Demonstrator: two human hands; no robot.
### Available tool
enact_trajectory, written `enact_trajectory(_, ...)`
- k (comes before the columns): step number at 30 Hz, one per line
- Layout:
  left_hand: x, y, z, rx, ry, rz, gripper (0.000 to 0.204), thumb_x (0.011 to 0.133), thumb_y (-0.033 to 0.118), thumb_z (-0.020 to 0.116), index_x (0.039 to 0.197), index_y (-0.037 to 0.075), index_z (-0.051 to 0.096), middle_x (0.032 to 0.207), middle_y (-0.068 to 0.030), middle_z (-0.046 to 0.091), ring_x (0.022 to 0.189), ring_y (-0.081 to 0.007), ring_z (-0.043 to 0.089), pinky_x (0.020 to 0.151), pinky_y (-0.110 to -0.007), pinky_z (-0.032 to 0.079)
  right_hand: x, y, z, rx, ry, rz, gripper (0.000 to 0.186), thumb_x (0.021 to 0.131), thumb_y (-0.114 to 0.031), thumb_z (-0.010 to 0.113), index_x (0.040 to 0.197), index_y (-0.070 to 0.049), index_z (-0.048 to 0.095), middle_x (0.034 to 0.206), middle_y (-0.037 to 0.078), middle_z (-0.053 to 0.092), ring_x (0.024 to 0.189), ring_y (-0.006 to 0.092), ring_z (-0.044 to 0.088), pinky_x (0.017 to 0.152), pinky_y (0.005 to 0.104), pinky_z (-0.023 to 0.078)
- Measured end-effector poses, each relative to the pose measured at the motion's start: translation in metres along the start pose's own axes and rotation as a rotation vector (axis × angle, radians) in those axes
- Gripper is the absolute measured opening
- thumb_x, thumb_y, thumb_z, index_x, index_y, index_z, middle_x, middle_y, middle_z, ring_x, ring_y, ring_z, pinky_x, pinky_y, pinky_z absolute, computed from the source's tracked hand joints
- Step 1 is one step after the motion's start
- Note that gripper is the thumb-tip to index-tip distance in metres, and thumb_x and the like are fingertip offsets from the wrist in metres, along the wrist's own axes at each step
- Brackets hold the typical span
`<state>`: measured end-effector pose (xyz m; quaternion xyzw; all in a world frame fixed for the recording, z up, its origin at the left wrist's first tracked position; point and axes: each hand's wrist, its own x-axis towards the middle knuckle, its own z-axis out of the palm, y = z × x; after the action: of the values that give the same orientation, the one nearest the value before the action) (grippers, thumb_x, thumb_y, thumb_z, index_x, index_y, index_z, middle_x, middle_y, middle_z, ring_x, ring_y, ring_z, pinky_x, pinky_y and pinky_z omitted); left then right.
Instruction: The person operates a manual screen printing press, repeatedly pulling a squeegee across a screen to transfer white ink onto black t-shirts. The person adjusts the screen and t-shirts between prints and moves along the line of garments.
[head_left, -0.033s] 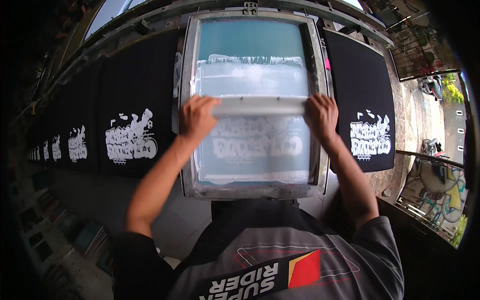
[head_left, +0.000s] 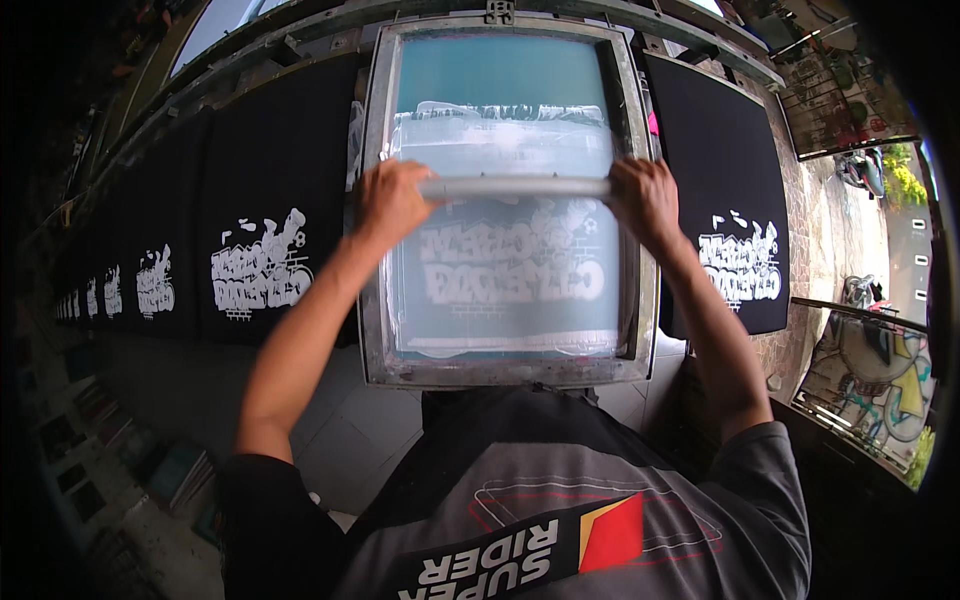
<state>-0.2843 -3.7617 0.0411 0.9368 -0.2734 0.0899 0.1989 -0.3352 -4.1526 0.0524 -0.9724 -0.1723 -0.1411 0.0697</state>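
In front of me lies a screen printing frame (head_left: 505,375) with a grey metal rim and a blue-green mesh. White ink (head_left: 500,135) is smeared across the mesh's far part, and a pale graphic design (head_left: 515,278) shows through its nearer half. A long grey squeegee (head_left: 520,187) spans the mesh crosswise. My left hand (head_left: 393,203) is closed round its left end, and my right hand (head_left: 645,203) grips its right end. The squeegee's lower edge, against the mesh, cannot be made out clearly.
Black fabric panels (head_left: 275,160) with white printed graphics run in a row to the left. Another printed black panel (head_left: 720,170) lies right of the frame. A metal rail (head_left: 340,30) crosses behind. Beyond, at right, stand a parked motorbike (head_left: 862,172) and a painted wall (head_left: 870,380).
Both hands have moved the squeegee farther from me along the mesh. More of the pale design now shows on the near side of it.
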Motion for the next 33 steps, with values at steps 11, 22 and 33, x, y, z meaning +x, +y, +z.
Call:
enact_trajectory(11,-0.204,0.12,-0.06,-0.149,-0.043,-0.066,0.04,0.066,-0.003,0.073,0.103,0.007,0.083,0.107,-0.0018,0.08,0.088,-0.0232,0.069,0.076,-0.038,0.058,-0.215,-0.112,-0.069,0.076,-0.12,0.001,0.032,0.08,-0.017,0.073,0.112,-0.012,0.076,0.107,0.007,0.069,0.098,0.0254,0.067,0.099,0.0485,0.045)
enact_trajectory(22,-0.224,0.115,-0.011,-0.013,0.069,-0.033,0.025,0.085,0.008,0.076,0.108,0.008,0.084,0.116,-0.0014,0.081,0.089,-0.0205,0.071,0.079,-0.032,0.055,-0.234,-0.126,-0.021,0.013,0.057,0.096,0.023,0.086,-0.006,0.073,0.108,-0.011,0.078,0.102,0.002,0.077,0.089,0.0189,0.072,0.083,0.0388,0.048)
enact_trajectory(33,-0.022,0.004,0.024,-0.012,0.141,0.037,0.031,0.07,0.006,0.085,0.101,0.01,0.083,0.106,-0.0067,0.081,0.083,-0.0272,0.072,0.076,-0.038,0.059,-0.023,-0.005,0.034,-0.003,0.132,0.008,0.013,0.082,-0.016,0.077,0.089,-0.01,0.068,0.088,0.007,0.062,0.089,0.0278,0.065,0.081,0.0425,0.049)
